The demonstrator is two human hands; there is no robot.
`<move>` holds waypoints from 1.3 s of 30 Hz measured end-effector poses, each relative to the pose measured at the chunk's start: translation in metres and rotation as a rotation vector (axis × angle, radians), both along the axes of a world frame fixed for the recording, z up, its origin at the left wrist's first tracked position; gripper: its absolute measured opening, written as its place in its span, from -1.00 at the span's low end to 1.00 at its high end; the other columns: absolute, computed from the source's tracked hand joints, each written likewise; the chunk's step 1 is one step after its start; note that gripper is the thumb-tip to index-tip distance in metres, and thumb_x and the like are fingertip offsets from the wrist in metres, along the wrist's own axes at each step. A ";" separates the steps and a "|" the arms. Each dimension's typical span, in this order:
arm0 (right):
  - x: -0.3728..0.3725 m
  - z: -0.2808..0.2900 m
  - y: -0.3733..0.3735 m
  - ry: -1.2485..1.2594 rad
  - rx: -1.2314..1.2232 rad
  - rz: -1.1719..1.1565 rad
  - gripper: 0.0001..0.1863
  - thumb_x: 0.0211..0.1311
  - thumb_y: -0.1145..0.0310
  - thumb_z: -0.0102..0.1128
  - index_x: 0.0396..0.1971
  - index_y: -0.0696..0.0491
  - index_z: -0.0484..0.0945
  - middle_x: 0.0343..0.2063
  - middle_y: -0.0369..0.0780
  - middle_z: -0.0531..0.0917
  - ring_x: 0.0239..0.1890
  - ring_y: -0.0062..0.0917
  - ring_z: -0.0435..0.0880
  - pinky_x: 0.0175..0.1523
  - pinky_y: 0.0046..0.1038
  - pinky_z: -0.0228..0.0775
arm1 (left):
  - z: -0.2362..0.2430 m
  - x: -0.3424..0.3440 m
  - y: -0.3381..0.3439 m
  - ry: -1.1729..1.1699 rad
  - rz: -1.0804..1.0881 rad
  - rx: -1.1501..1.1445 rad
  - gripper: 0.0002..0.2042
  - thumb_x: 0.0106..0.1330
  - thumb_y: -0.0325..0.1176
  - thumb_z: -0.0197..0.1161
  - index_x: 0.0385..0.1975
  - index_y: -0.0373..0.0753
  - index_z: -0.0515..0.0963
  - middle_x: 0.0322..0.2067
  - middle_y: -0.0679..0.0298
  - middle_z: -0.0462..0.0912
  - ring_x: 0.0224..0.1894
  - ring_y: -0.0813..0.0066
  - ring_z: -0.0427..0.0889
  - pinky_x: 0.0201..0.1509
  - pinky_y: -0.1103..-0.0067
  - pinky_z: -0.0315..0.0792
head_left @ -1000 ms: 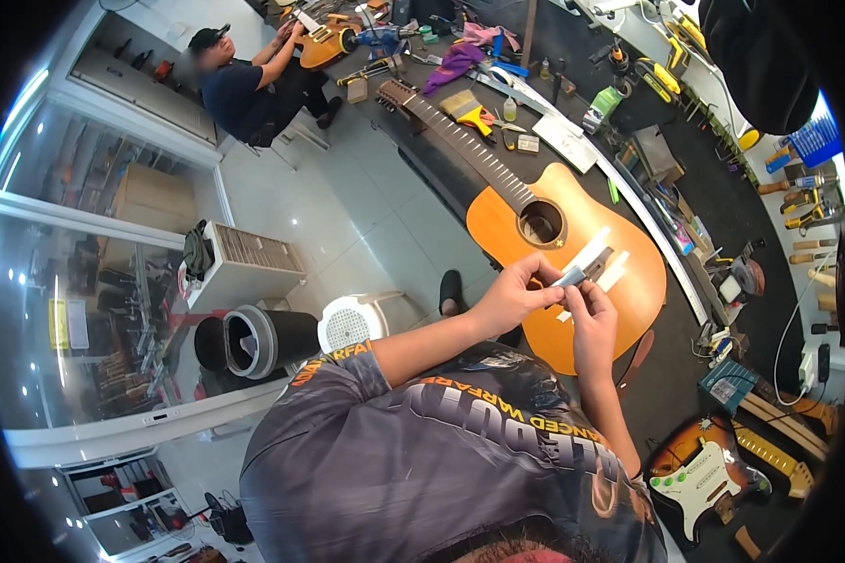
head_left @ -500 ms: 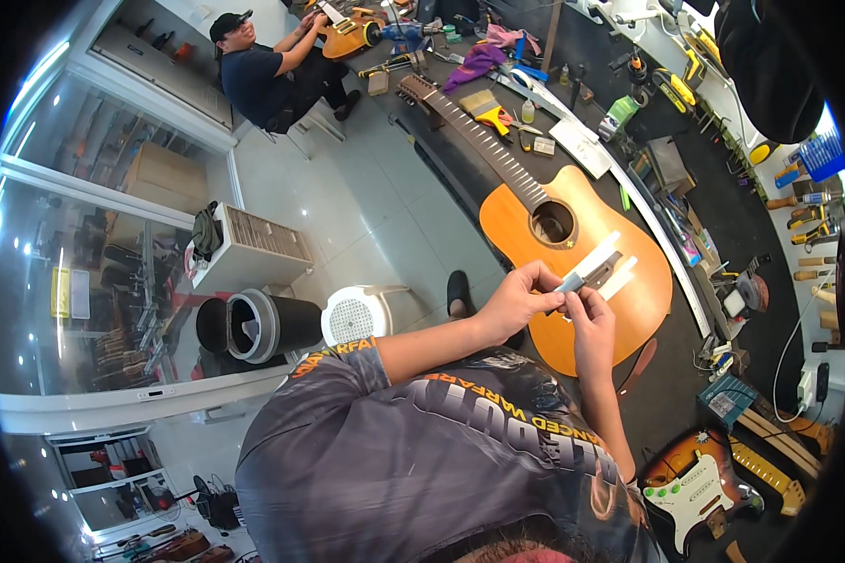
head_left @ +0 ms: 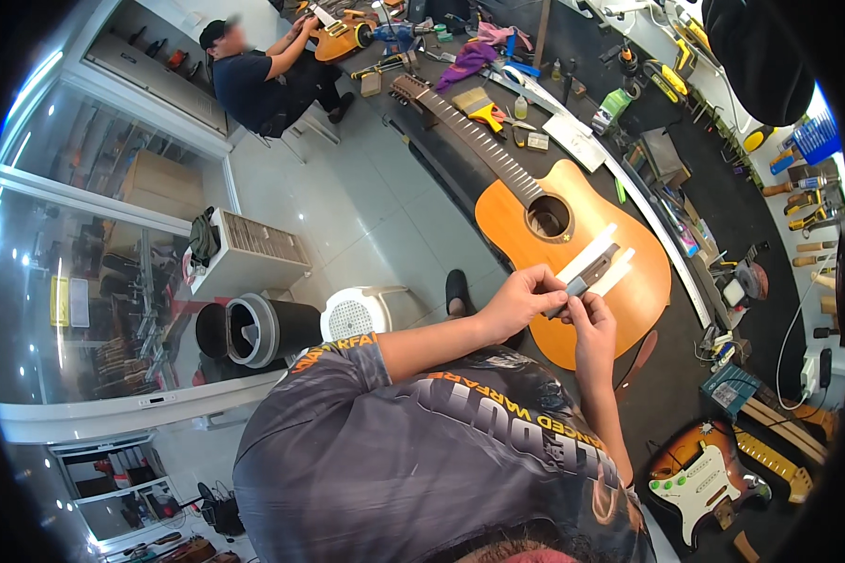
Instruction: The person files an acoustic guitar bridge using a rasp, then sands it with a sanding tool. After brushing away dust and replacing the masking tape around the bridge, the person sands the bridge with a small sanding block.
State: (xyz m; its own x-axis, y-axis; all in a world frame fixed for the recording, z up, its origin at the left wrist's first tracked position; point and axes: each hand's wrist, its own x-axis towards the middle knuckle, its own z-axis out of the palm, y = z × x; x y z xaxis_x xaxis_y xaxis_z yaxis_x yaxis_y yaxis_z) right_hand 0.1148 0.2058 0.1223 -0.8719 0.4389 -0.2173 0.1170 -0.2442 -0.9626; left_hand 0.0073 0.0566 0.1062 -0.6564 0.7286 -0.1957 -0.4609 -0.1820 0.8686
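Note:
An acoustic guitar with a light orange top lies on the dark workbench, its neck pointing away to the upper left. White tape strips run along both sides of its brown bridge. My left hand pinches a small flat grey piece over the near end of the bridge. The fingertips of my right hand are closed on the same piece from the right. What the grey piece is made of I cannot make out, and my fingers hide its near end.
A brush, pliers and a small bottle lie beyond the neck. At lower right rests a sunburst electric guitar body. A white stool and a bin stand left. Another person sits at the far bench with a guitar.
The view has shifted slightly. My fingers have moved a little on the grey piece, and more of it shows along the bridge. Both hands keep hold near the same spot.

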 end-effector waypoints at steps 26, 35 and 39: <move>0.016 -0.030 0.020 -0.170 -0.144 -0.057 -0.70 0.57 0.25 0.33 -0.01 0.21 0.62 -0.26 -0.26 0.75 -0.25 -0.64 0.71 -0.14 -0.53 0.54 | -0.012 0.004 0.013 -0.068 -0.136 -0.200 -0.76 0.43 -0.50 0.50 -0.03 -0.26 0.57 -0.12 0.26 0.76 -0.10 0.60 0.67 0.01 0.60 0.54; 0.026 -0.031 0.020 -0.137 -0.186 -0.080 -0.76 0.62 0.34 0.26 0.01 0.23 0.58 -0.20 -0.23 0.76 -0.19 -0.60 0.75 -0.05 -0.51 0.64 | -0.005 -0.005 0.018 -0.081 -0.306 -0.264 -0.80 0.45 -0.49 0.48 -0.05 -0.22 0.61 -0.13 0.34 0.75 -0.10 0.64 0.65 0.06 0.58 0.56; 0.030 -0.034 0.019 -0.056 -0.188 -0.073 -0.76 0.63 0.36 0.25 0.05 0.22 0.57 -0.14 -0.23 0.75 -0.13 -0.62 0.74 -0.02 -0.49 0.66 | -0.012 -0.004 0.018 -0.024 -0.295 -0.264 -0.81 0.46 -0.50 0.47 -0.03 -0.23 0.62 -0.13 0.33 0.75 -0.10 0.65 0.65 0.07 0.61 0.57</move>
State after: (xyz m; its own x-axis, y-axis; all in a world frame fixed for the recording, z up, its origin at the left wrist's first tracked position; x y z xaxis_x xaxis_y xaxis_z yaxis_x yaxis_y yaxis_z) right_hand 0.1453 0.2251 0.0884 -0.8236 0.4474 -0.3486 0.1444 -0.4290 -0.8917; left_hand 0.0029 0.0749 0.0943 -0.4195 0.8079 -0.4139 -0.4805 0.1893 0.8563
